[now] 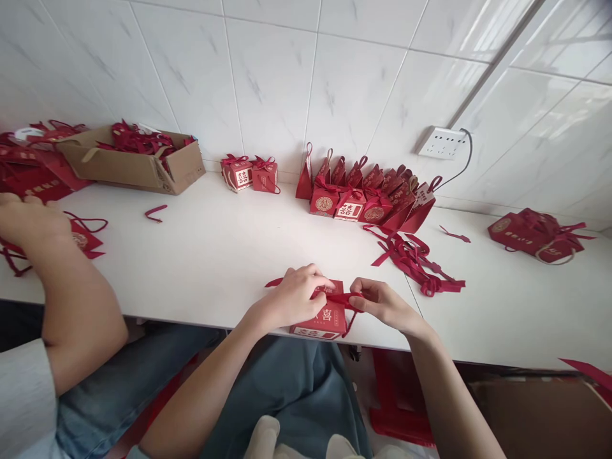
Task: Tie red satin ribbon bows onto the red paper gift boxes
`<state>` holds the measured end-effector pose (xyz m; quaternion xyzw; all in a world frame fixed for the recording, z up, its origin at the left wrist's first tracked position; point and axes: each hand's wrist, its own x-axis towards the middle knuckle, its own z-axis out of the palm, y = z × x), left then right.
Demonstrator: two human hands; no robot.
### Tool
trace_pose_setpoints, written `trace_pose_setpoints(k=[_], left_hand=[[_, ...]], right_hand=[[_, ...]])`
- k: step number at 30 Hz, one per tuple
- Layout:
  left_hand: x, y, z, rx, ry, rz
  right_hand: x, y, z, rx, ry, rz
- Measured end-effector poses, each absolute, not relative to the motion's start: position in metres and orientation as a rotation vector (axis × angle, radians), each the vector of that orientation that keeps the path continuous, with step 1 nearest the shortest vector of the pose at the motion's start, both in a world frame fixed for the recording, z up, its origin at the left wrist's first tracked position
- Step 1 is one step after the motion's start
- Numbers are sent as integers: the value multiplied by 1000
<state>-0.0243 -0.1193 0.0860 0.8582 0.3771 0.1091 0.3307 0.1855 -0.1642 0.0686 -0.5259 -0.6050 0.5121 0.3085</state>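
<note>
A small red gift box [325, 319] with a white label stands at the near edge of the white table [220, 255]. A red ribbon [342, 298] runs across its top. My left hand [296, 296] is closed, its fingers pinching the ribbon over the box's left side. My right hand [377, 303] is closed too and pinches the ribbon's other end at the box's right side. Both hands rest against the box.
A pile of loose red ribbons [415, 261] lies to the right. Finished boxes [368, 197] stand by the wall, two more [251, 173] to their left. A cardboard carton [129, 159] holds ribbons. Another person's arm [62, 274] reaches over flat boxes [81, 239] at left. More flat boxes [535, 233] lie at right.
</note>
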Motion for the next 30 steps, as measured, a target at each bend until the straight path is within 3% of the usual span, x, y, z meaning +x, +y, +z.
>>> trace_pose_setpoints(k=[9,19,30], left_hand=[[-26,-96,88,1978,702,395],[-39,-96,81,1787,725,431],[-42,-99,90,1938,781,437]], right_hand=[[170,-160,83,-1344,-1684,1204],[140,-188,51,-1338,-1809,239],[117,-186,38,-1487,-1740,44]])
